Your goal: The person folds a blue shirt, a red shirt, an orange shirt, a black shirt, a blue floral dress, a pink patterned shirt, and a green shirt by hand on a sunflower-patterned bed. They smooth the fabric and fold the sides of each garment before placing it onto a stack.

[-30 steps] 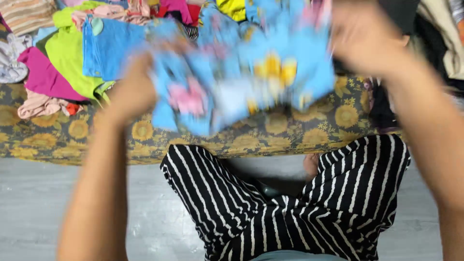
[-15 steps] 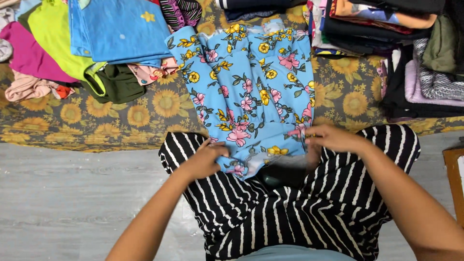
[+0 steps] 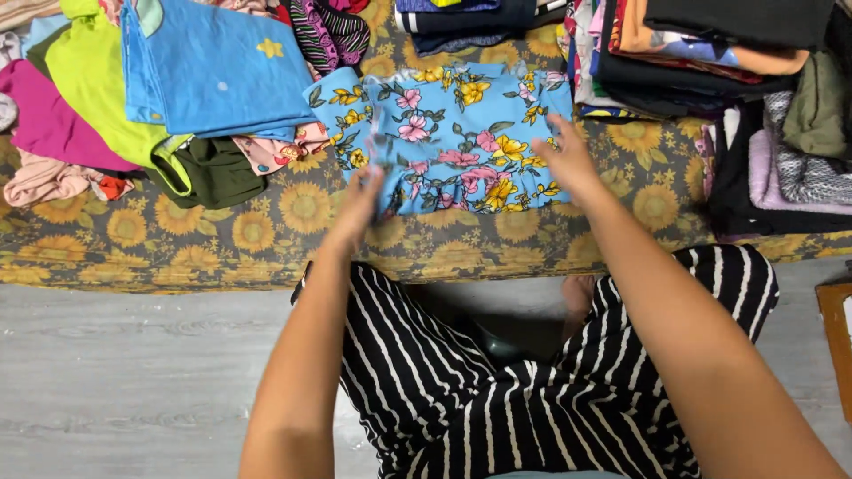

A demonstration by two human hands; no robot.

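Floral blue garment (image 3: 453, 142), printed with pink and yellow blossoms, lies spread on the sunflower-patterned mattress (image 3: 222, 239), its near edge close to the mattress's near side. Left hand (image 3: 362, 197) rests on the garment's near left part, blurred, so whether its fingers pinch the cloth cannot be told. Right hand (image 3: 564, 160) lies on the near right part with fingers apart, flat on the fabric. Just left sits a folded blue shirt (image 3: 217, 71) over a lime green top (image 3: 93, 98). Far right stands a pile of folded clothes (image 3: 710, 44). Nearest are striped black trousers (image 3: 497, 390).
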